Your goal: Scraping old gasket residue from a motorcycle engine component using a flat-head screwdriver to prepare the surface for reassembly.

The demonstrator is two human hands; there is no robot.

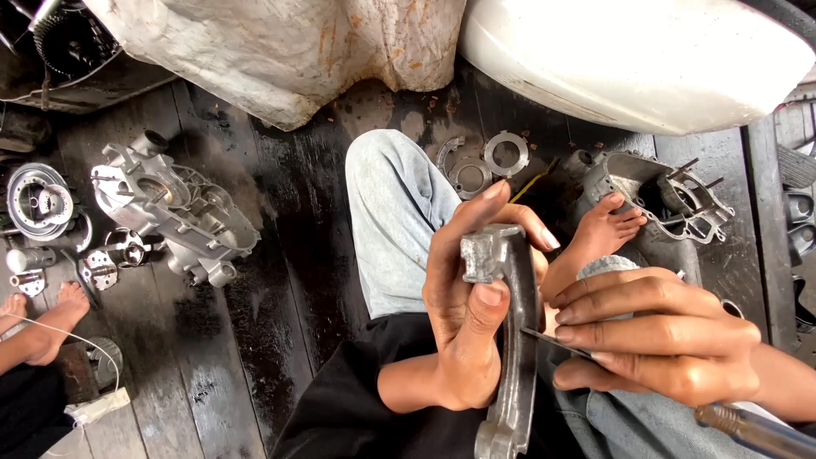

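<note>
A curved grey metal casting (510,331) is held upright in front of the lap, its blocky upper end near the fingertips and its lower lug close to the bottom edge of the view. It is clasped by the left hand (463,314): the thumb is pressed on its front face and the fingers are curled round the back. A thin flat blade (557,342) is laid with its tip against the casting's right edge. The blade is pinched by the right hand (659,340), whose fingers are closed tightly along it; a metal handle (756,429) is seen emerging below the wrist, possibly the same tool, though the join is hidden.

Beneath the hands, light denim-clad knees (395,212) and a bare foot (603,229) are seen on a dark, oily plank floor (280,280). Beside the foot an engine case with studs (663,200) is lying, and flat metal rings (489,161) are placed just behind the knee. Further left, a larger crankcase half (174,212) and small round parts (38,200) are spread out. Another person's foot (42,327) is at the left edge.
</note>
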